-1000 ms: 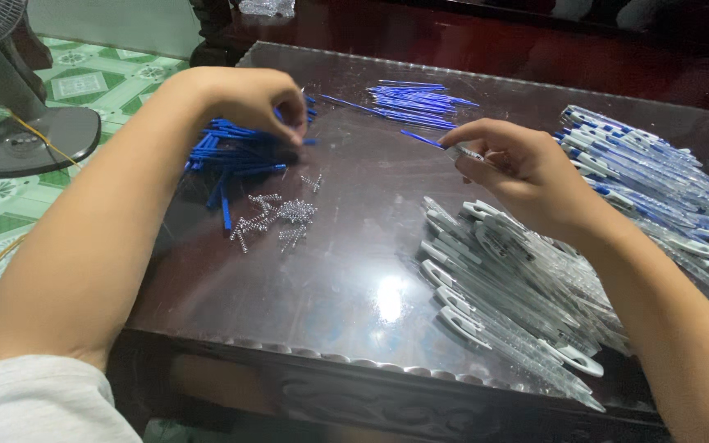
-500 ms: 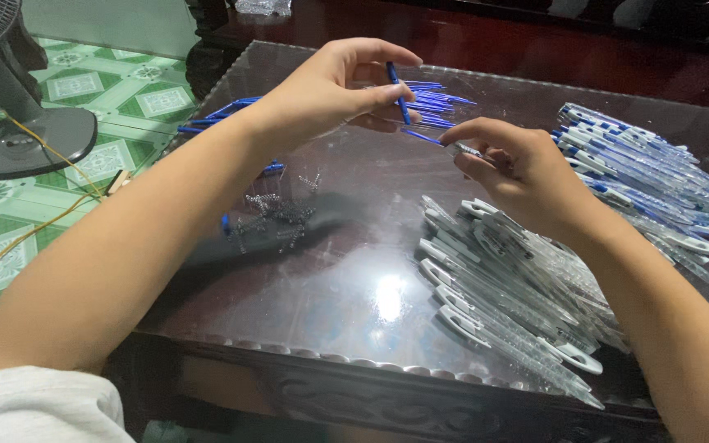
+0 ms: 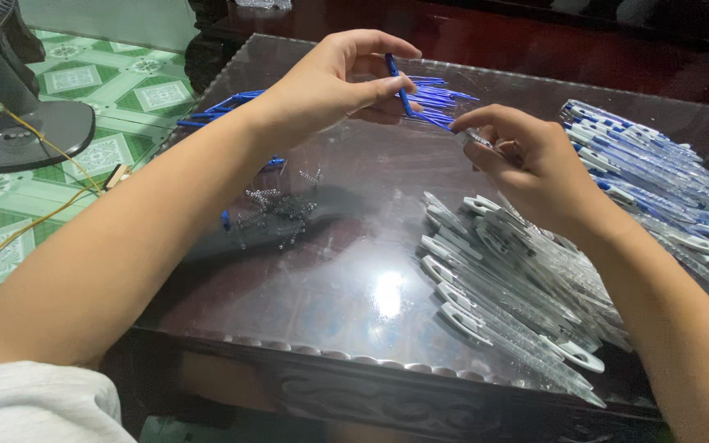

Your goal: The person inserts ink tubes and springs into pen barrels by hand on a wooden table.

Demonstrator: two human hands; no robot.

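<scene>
My left hand [image 3: 334, 82] is raised over the table and pinches a small blue pen part [image 3: 398, 82] between thumb and fingers. Close to its right, my right hand [image 3: 527, 160] grips a clear pen barrel with a thin blue refill [image 3: 441, 121] sticking out toward the left hand. The two hands are nearly touching. Below the left forearm lies a small heap of metal springs [image 3: 276, 209]. Loose blue parts [image 3: 223, 105] lie behind the left wrist, partly hidden by the arm.
A pile of clear pen barrels with white clips [image 3: 506, 283] lies in front of the right hand. Assembled blue-and-white pens [image 3: 650, 168] lie at the right, and blue refills [image 3: 441, 92] at the back. The dark table has a glass top [image 3: 346, 287]. A fan base [image 3: 30, 135] stands on the tiled floor at left.
My left hand has lifted from the blue parts at the left with one blue piece and moved right, up to the right hand. The right hand has stayed about where it was.
</scene>
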